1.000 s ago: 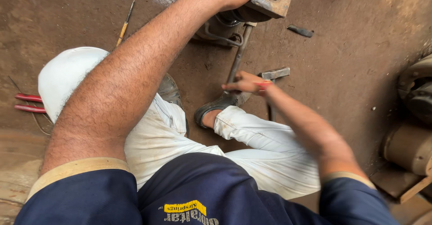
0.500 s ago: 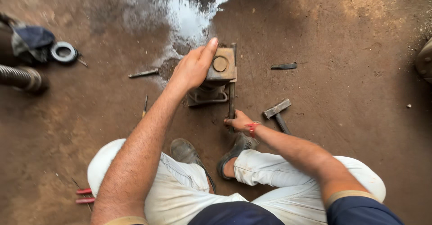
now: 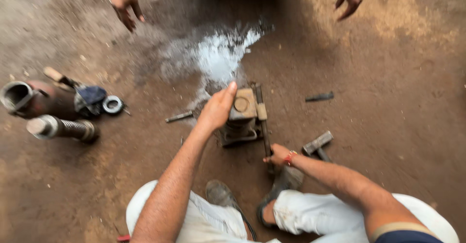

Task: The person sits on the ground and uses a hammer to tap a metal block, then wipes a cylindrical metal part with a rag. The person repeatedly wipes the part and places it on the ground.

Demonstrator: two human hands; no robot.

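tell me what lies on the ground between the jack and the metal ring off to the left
In the head view, a short dark metal rod lies on bare dirt between the jack, held by the left hand, and the metal ring.

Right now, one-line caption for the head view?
Left hand steadies a metal jack on dirt ground; right hand grips its handle bar.

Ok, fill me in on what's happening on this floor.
A person squats on a dirt floor over a metal jack-like block. The left hand grips the block's side near the top, and the right hand holds the lower end of the long bar running alongside it. A hammer lies just right of that hand. A wet patch spreads beyond the block. Another person's two hands hang at the top edge.
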